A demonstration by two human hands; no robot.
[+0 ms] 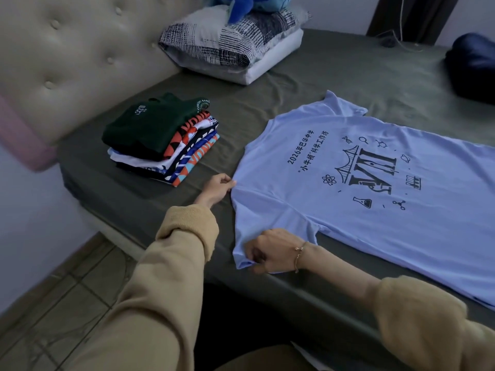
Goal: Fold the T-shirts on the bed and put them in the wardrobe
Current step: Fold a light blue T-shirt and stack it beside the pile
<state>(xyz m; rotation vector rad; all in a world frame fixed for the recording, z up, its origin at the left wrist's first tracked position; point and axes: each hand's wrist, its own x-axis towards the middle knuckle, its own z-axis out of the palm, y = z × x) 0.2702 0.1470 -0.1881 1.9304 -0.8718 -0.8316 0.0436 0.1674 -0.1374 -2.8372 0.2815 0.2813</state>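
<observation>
Light blue T-shirt [348, 210] lies spread flat on the bed [308, 84], centre-right of frame. Left hand [218, 188] pinches the collar edge; right hand [270, 250] grips the near sleeve at lower centre. Folded stack [160, 140] sits at left centre.

A light blue T-shirt [361, 188] lies spread flat on the bed [321, 76], its black printed design facing up, neck toward the left. The left hand [218, 187] pinches the shirt's edge near the collar, while the right hand [270, 250], wearing a thin bracelet [300, 255], grips the near sleeve at its hem. Both arms wear tan sleeves. To the left, well apart from the shirt, sits 1 stack of folded T-shirts [160, 137] with a dark green one on top. Near the tufted headboard [67, 54] lie 2 stacked pillows [230, 44] with a blue plush toy [246, 4] on top.
</observation>
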